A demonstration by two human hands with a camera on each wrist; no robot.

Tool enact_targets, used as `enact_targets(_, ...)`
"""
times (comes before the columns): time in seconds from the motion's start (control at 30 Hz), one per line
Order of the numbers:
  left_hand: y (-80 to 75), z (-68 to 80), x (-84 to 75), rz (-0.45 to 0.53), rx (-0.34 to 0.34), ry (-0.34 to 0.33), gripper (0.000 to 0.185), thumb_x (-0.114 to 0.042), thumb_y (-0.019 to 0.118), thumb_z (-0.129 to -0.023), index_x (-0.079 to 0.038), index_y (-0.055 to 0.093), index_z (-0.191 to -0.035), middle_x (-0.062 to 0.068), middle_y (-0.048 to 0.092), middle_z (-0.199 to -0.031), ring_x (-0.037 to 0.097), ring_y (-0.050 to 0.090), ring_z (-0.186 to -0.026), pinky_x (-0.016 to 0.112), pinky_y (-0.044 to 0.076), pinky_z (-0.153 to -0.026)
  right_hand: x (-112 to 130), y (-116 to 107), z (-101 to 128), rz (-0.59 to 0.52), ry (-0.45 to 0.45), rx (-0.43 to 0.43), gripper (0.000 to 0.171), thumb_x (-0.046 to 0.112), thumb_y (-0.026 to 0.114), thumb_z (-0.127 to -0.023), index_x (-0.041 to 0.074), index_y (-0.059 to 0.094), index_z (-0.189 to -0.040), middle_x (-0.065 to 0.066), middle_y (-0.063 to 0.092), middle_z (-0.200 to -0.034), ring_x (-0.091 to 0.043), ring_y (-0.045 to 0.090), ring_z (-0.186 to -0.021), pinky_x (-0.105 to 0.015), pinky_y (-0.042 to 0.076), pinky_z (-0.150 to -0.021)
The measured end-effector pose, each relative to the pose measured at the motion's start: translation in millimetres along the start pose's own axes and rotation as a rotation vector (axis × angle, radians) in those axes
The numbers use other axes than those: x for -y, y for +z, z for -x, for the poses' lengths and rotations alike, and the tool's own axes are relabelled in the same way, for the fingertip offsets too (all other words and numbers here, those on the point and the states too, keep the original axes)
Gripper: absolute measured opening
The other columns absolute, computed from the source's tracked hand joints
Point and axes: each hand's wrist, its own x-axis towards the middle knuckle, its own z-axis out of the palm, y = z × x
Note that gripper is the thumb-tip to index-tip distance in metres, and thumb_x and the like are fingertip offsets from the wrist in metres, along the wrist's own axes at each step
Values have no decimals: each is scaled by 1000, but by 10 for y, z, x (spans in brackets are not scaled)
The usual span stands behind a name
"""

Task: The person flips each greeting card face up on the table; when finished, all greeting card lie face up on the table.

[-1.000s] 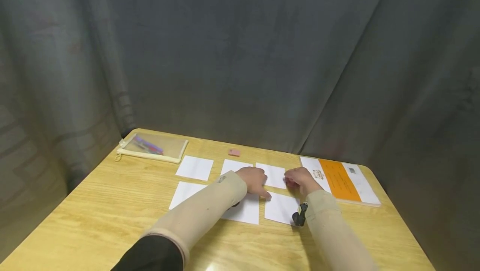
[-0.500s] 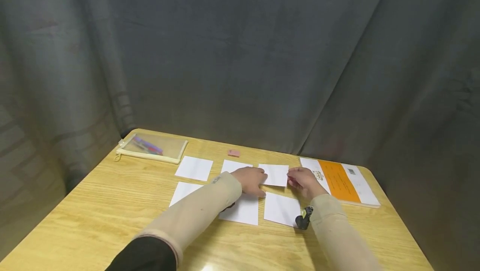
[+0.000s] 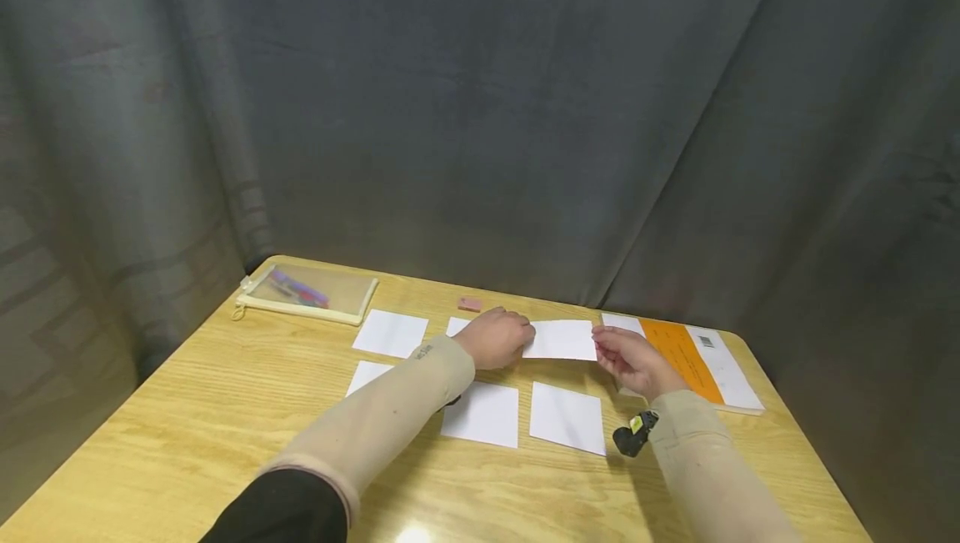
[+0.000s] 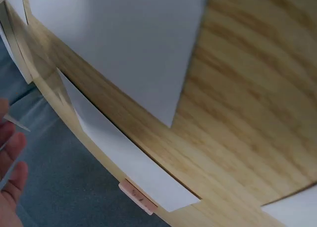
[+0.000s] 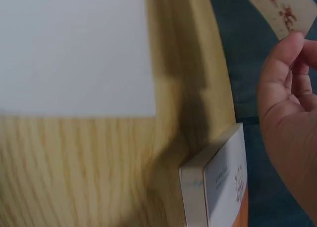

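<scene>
In the head view both hands hold one white card lifted just above the wooden table. My left hand grips its left edge and my right hand pinches its right edge. The right wrist view shows my right hand touching the card's underside, which carries reddish print. Several other white cards lie flat below, among them one under the right hand and one beside it. In the left wrist view only my left fingertips show at the frame's edge.
An orange and white book lies at the table's right, close to the right hand. A pink eraser sits near the far edge. A clear pencil case is at the back left. A dark curtain hangs behind.
The card that lay flat between the hands has been picked up and raised off the table. Both hands have moved slightly away from me with it.
</scene>
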Motion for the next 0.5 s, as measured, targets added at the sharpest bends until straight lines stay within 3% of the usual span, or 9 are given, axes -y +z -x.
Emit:
enact_targets(0.13,3,1,2,128,-16,-70,8,-17,60,-96,-17,68,-97,-7,67,-92,7,62,-85,25,50,-79,0,-13,23,-6,4,22,17,0,53,-97,6,67,-89,-2,66,-79,-8,62,-68,-19,55,-69)
enact_targets(0.33,-22,-18,8,397,-39,-204,14,-17,55,-99,-15,64,-89,-6,60,-77,5,52,-63,21,44,-58,0,-28,35,-42,-8,35,14,-1,52,-97,2,66,-94,-6,70,-86,-10,66,-75,-23,55,-79)
enact_targets(0.43,-16,-35,15,519,-52,-280,17,-19,55,-99,-16,60,-83,-6,55,-70,6,46,-58,22,39,-53,-11,-34,28,34,-29,5,8,3,57,-96,2,61,-102,-5,69,-89,-10,65,-78,-23,54,-81)
enact_targets(0.5,-5,-44,18,585,-62,-326,20,-21,56,-99,-16,58,-80,-5,53,-67,7,44,-56,22,37,-51,-28,-41,18,123,-54,-14,12,7,59,-96,2,59,-106,-3,66,-90,-10,63,-81,-22,54,-79)
